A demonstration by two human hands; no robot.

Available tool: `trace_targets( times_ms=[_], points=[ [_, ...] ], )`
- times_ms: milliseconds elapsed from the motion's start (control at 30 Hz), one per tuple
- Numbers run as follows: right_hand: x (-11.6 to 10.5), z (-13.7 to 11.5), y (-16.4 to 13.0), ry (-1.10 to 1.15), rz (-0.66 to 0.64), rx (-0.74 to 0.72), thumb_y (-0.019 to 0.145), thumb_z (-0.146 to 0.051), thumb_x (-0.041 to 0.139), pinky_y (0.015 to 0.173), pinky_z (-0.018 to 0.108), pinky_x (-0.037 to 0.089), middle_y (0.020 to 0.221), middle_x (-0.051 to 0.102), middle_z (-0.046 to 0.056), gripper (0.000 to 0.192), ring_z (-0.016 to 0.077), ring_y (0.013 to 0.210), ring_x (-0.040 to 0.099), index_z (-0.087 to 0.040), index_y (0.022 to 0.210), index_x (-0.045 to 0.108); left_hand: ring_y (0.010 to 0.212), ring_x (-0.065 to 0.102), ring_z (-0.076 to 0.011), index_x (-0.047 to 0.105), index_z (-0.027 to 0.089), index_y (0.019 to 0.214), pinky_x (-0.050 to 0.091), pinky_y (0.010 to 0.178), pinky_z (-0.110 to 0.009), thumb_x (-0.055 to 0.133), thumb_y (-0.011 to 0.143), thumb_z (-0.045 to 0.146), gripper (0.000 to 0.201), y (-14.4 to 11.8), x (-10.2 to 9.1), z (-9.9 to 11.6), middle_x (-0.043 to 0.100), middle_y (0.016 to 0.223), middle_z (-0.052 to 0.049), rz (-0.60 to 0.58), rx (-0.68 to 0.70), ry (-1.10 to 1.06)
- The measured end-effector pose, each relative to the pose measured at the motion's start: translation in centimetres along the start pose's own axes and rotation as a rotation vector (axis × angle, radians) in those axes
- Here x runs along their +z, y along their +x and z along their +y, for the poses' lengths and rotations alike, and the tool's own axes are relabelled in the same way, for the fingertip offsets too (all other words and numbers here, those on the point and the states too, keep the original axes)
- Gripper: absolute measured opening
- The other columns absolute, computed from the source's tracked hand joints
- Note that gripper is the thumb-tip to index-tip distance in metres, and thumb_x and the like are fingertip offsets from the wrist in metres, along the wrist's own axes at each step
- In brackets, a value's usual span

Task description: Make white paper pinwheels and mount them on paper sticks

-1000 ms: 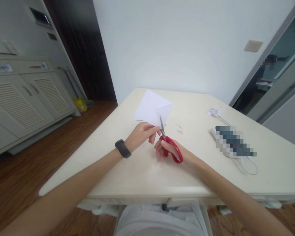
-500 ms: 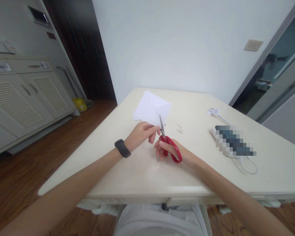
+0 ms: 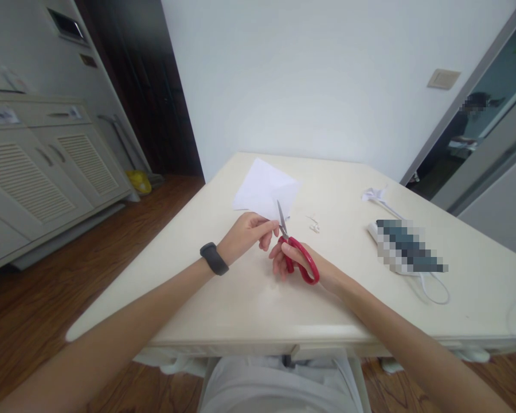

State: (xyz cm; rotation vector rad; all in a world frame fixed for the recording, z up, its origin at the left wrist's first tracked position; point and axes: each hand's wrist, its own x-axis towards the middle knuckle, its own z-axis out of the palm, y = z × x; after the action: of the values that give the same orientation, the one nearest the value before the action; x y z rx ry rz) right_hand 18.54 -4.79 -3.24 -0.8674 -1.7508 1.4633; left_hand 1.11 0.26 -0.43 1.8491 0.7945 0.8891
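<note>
While the left hand [image 3: 246, 234] pinches the near corner of the paper [image 3: 264, 192] between thumb and fingers [image 3: 266, 236], I see the sheet lifted off the tabletop [image 3: 249, 298] at that end, with its far part spread toward the wall. The left fingers are closed on that corner, and a dark band [image 3: 214, 258] sits on the wrist behind them.

Just to the right, the right hand [image 3: 298, 265] has its fingers curled through the red loops of the scissors [image 3: 293, 248]. The blades point up and away and look nearly shut, their tips meeting the paper's edge beside the left thumb. I cannot tell whether the blades have bitten into the sheet or only touch it.

I judge the step in hand to be a cut at the pinched corner. By my reading, the next move calls for opening the blades slightly, feeding the edge between them while the left hand keeps the sheet taut, and keeping the thumb out of the blade line.

Further right, small scraps [image 3: 313, 224] lie on the tabletop, then a crumpled white piece [image 3: 373, 194], and a blurred flat object [image 3: 408, 245] with a white cord [image 3: 434, 289] looping from it.
</note>
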Motion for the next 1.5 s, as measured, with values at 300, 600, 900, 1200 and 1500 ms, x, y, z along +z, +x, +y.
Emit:
trace_targets(
  times_ms=[300, 600, 900, 1200, 1500],
  points=[
    [0.23, -0.44, -0.05, -0.02, 0.016, 0.014, 0.087, -0.048, 0.042, 0.058, 0.025, 0.04, 0.069, 0.058, 0.001, 0.034, 0.0125, 0.061, 0.056, -0.017, 0.088, 0.056, 0.046, 0.048, -0.0095, 0.057, 0.014, 0.063, 0.043, 0.057, -0.023, 0.046, 0.085, 0.034, 0.032, -0.03, 0.04, 0.23, 0.052, 0.043, 0.002, 0.0, 0.006, -0.001],
    [0.33, -0.51, -0.11, -0.003, 0.018, 0.025, 0.087, -0.051, 0.04, 0.06, 0.026, 0.042, 0.072, 0.06, 0.002, 0.037, 0.0123, 0.061, 0.055, -0.017, 0.088, 0.055, 0.045, 0.049, -0.0098, 0.057, 0.014, 0.062, 0.043, 0.056, -0.023, 0.046, 0.084, 0.033, 0.032, -0.04, 0.06, 0.31, 0.052, 0.043, 0.002, 0.015, 0.003, 0.035],
    [0.36, -0.53, -0.17, 0.036, 0.019, 0.035, 0.088, -0.052, 0.035, 0.059, 0.025, 0.042, 0.076, 0.062, 0.004, 0.041, 0.0114, 0.06, 0.055, -0.016, 0.091, 0.056, 0.046, 0.049, -0.0095, 0.057, 0.013, 0.061, 0.041, 0.055, -0.022, 0.046, 0.083, 0.03, 0.031, -0.13, -0.01, 0.41, 0.052, 0.043, 0.002, 0.022, 0.011, 0.059],
    [0.2, 0.07, 0.05, 0.033, 0.012, 0.023, 0.087, -0.051, 0.038, 0.056, 0.024, 0.04, 0.075, 0.062, 0.003, 0.04, 0.0115, 0.06, 0.056, -0.016, 0.092, 0.055, 0.046, 0.049, -0.0099, 0.058, 0.013, 0.061, 0.042, 0.056, -0.023, 0.046, 0.083, 0.031, 0.031, -0.12, 0.0, 0.33, 0.052, 0.044, 0.002, 0.028, 0.024, 0.071],
    [0.3, 0.1, 0.09, 0.04, 0.012, 0.025, 0.087, -0.053, 0.038, 0.057, 0.024, 0.041, 0.075, 0.062, 0.004, 0.041, 0.0115, 0.06, 0.056, -0.016, 0.092, 0.055, 0.047, 0.05, -0.0103, 0.059, 0.013, 0.062, 0.044, 0.059, -0.024, 0.046, 0.084, 0.033, 0.031, -0.12, 0.0, 0.32, 0.052, 0.044, 0.002, 0.019, 0.019, 0.06]
  ],
)
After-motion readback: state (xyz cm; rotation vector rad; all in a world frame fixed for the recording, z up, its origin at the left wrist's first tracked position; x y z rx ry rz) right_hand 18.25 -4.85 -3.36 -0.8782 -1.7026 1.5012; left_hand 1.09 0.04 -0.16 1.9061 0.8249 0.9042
